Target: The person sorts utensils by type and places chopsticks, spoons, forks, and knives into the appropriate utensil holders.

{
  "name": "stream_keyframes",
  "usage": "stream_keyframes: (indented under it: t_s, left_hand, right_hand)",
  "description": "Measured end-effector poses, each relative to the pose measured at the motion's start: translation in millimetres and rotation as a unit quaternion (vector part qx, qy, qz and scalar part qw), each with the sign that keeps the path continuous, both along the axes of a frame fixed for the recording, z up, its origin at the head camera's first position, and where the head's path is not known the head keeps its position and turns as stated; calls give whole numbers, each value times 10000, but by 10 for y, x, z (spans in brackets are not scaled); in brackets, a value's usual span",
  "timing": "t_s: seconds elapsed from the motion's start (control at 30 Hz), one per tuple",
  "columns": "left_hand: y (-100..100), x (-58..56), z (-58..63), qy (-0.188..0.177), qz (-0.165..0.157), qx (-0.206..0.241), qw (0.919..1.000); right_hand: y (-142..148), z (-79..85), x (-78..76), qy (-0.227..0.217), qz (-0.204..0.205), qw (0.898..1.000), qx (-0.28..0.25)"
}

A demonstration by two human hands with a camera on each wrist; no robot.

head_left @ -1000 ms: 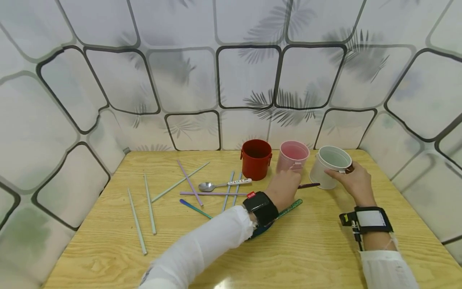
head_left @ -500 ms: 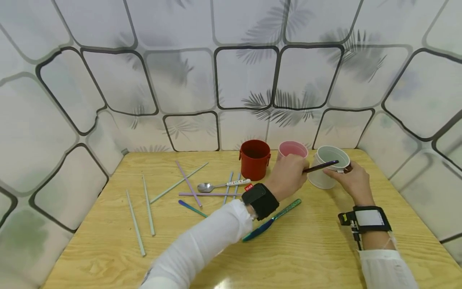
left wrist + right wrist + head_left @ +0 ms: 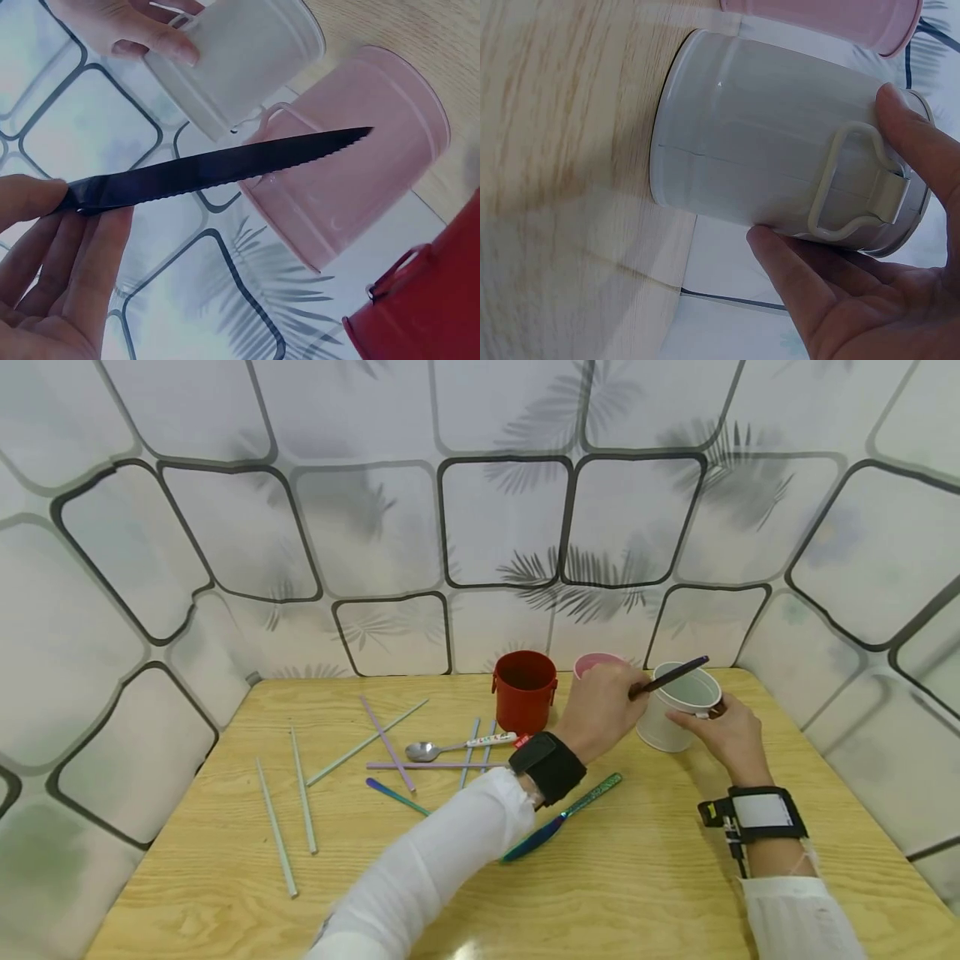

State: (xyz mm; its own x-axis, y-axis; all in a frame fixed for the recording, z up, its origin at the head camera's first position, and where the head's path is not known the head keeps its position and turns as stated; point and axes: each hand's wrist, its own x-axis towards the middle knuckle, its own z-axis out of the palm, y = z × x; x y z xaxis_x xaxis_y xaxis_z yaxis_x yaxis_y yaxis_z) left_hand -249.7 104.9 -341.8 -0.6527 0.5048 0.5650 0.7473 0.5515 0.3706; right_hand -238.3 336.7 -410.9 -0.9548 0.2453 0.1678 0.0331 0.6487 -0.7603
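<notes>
Two grips show on my feed. I see the left hand [image 3: 602, 712] pinch a dark serrated knife [image 3: 225, 168], its long axis slanting, one end crossing the mouth of the white cup [image 3: 662, 728] in the head view; that cup lies just to the hand's right. The right hand [image 3: 726, 737], nearer, holds it near the rim. Leftward along the bench [image 3: 660, 868] stand the pink cup [image 3: 390, 154], then the red cup [image 3: 522, 703].

The left hand [image 3: 603, 706] pinches a dark steak knife [image 3: 225, 166], slanted in the air. Its blade has little teeth; its handle end is up near the top of the white bucket [image 3: 663, 725]. The bucket stands on the table [image 3: 645, 868], and the right hand [image 3: 726, 733] grips it near the rim.
</notes>
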Motion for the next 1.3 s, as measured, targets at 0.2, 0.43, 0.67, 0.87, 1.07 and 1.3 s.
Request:
stream_keyframes:
  t_s: [0.2, 0.43, 0.67, 0.87, 1.07, 1.3]
  left_hand:
    - [48, -21, 13, -117, 10, 375, 9992]
    - [173, -59, 35, -476, -129, 663, 9966]
    - [318, -154, 27, -198, -292, 1279, 9912]
    - [367, -206, 39, -158, -413, 1798, 9827]
    - [403, -185, 116, 51, -415, 2130, 9762]
    - [447, -129, 172, 258, -823, 2381, 9674]
  right_hand:
    - [-3, -4, -6, -120, 0, 9999, -35]
    - [3, -7, 9, -10, 9, 10000, -98]
    - [7, -10, 15, 46, 34, 10000, -54]
    - [11, -21, -6, 50, 19, 10000, -3]
    - [-3, -2, -5, 2, 47, 10000, 50]
    - [-4, 9, 6, -66, 94, 9999, 122]
